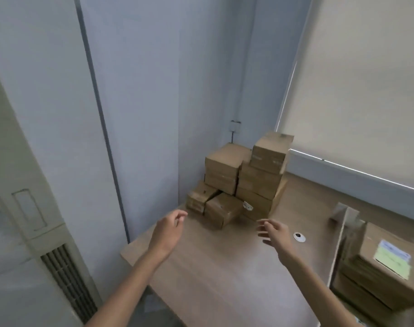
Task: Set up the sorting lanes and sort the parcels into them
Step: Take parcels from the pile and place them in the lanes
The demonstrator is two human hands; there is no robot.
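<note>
Several brown cardboard parcels (260, 180) are stacked in the far left corner of a wooden table (224, 267). A small parcel (222, 208) lies tilted at the front of the pile. My left hand (169, 228) hovers just left of and in front of that parcel, fingers apart, holding nothing. My right hand (274, 233) hovers in front of the pile's right side, fingers spread, also with nothing in it. Neither hand touches a parcel. On the right, a thin upright cardboard divider (340, 244) stands beside more stacked parcels, the top one bearing a green and white label (392, 258).
A round cable grommet (299, 237) sits in the table top right of my right hand. Walls close the corner behind the pile, and a window blind (366, 90) hangs at the right. A cabinet with a vent (66, 279) stands at the left, off the table's edge.
</note>
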